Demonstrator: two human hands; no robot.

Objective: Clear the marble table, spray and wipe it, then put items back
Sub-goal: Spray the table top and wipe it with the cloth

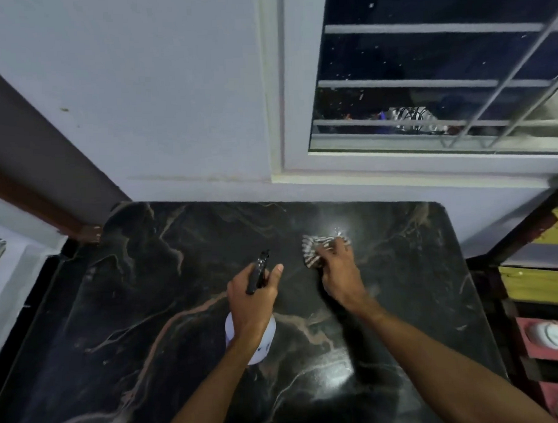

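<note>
The black marble table (148, 313) with pale brown veins fills the lower view. My left hand (251, 303) grips a spray bottle (258, 271) by its black trigger head; its white body shows below my wrist, held above the table's middle. My right hand (339, 272) presses a striped cloth (314, 248) flat on the marble toward the far right part of the top. A bright wet glare lies just beyond the cloth.
A white wall and a barred window (425, 86) stand behind the table. To the right, a rack with yellow and pink shelves (543, 283) holds a white round object (550, 335). A brown door frame (30, 177) runs at the left.
</note>
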